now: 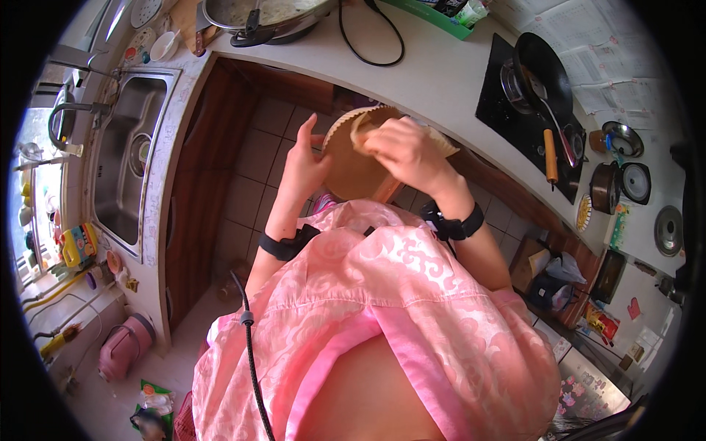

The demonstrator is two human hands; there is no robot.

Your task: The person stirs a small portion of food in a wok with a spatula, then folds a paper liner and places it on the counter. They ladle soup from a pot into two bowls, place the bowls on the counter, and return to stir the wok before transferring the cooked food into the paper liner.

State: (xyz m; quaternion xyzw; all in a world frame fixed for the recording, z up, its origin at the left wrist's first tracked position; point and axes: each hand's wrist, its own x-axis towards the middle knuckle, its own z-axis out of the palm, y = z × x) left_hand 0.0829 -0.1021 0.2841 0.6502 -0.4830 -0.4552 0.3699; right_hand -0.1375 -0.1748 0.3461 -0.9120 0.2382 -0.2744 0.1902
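A round brown paper liner [353, 173] with a pleated rim is in front of my body, below counter level. My left hand [305, 162] is at its left rim, with the thumb on the near side and a finger passing behind the edge. My right hand [411, 154] pinches a folded, curled piece of the brown paper [361, 132] above the liner's middle. More pleated paper [443, 142] sticks out to the right behind that hand. Whether this is one liner or several nested together, I cannot tell.
The counter [441, 71] curves around ahead, carrying a large pan [270, 16], a black cable [400, 47] and a green box [430, 16]. A wok [543, 77] sits on the gas hob [496, 110] at right. At left is a steel sink [124, 165].
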